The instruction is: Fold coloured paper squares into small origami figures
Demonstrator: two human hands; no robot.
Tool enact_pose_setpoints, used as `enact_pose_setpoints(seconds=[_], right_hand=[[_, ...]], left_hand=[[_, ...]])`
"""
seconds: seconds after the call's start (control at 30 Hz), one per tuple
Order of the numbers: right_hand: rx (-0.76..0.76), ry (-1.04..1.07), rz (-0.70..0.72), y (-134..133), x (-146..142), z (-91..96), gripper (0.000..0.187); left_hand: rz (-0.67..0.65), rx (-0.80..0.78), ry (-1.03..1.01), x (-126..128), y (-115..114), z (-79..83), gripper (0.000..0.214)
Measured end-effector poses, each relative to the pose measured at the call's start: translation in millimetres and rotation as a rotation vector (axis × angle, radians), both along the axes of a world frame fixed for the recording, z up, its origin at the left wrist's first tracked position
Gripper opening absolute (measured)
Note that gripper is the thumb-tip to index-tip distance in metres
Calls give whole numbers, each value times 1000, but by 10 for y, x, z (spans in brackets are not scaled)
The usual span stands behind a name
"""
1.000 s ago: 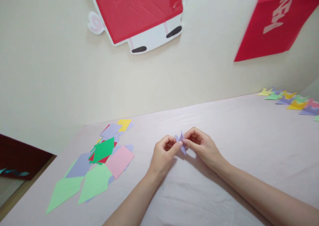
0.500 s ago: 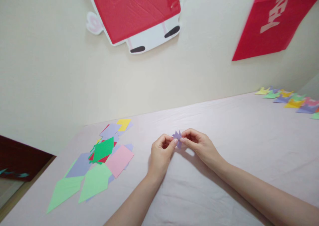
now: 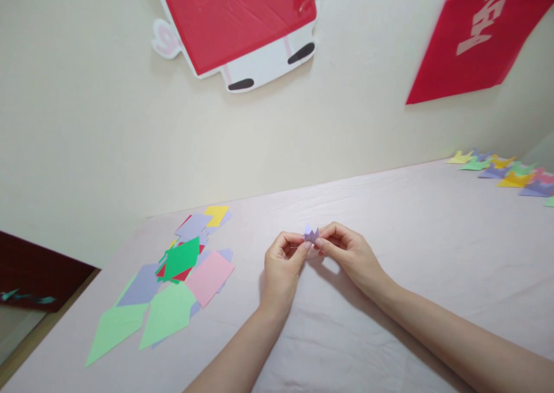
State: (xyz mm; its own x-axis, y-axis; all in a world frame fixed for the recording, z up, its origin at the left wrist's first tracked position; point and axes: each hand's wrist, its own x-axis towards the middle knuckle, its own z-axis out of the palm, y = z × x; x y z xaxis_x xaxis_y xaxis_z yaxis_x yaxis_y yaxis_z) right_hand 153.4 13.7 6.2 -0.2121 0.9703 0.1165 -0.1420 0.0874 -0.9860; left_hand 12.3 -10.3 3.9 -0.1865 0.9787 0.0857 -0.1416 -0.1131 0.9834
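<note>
A small folded purple paper piece point(image 3: 310, 234) is pinched between both of my hands, just above the pale pink table cover point(image 3: 433, 254). My left hand point(image 3: 283, 269) grips it from the left with thumb and fingers closed. My right hand point(image 3: 346, 255) pinches it from the right. Only the pointed tips of the paper show above my fingers.
A loose pile of coloured paper sheets point(image 3: 173, 283), green, pink, purple, red and yellow, lies at the left. Several folded paper figures point(image 3: 506, 173) sit in a row at the far right by the wall. Red posters point(image 3: 242, 18) hang on the wall.
The purple paper has been folded down smaller between my fingers; less of it shows now. Both hands stay together in the same spot.
</note>
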Motion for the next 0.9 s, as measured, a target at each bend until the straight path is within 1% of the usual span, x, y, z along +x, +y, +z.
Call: enact_pose_setpoints(seconds=[0.27,0.43,0.57,0.63,0.73,0.9], right_hand=[[-37,47,6,11,-2,-37,24],[-48,113,12,5,2,-50,32],[-36,34,62,32,0,-58,34],[-25,-18,88,51,-1,-56,33],[-25,-69,127,62,3,-32,27],[-68,-91,102,37,21,24,26]], left_hand=[[37,-10,-30,11,2,7,20],[41,-25,-35,-4,-9,27,27],[-5,-47,-13,-28,-21,42,36],[-25,-37,16,-26,-27,41,36],[-43,-17,63,-7,-39,30,34],[-64,-12,124,9,-44,10,28]])
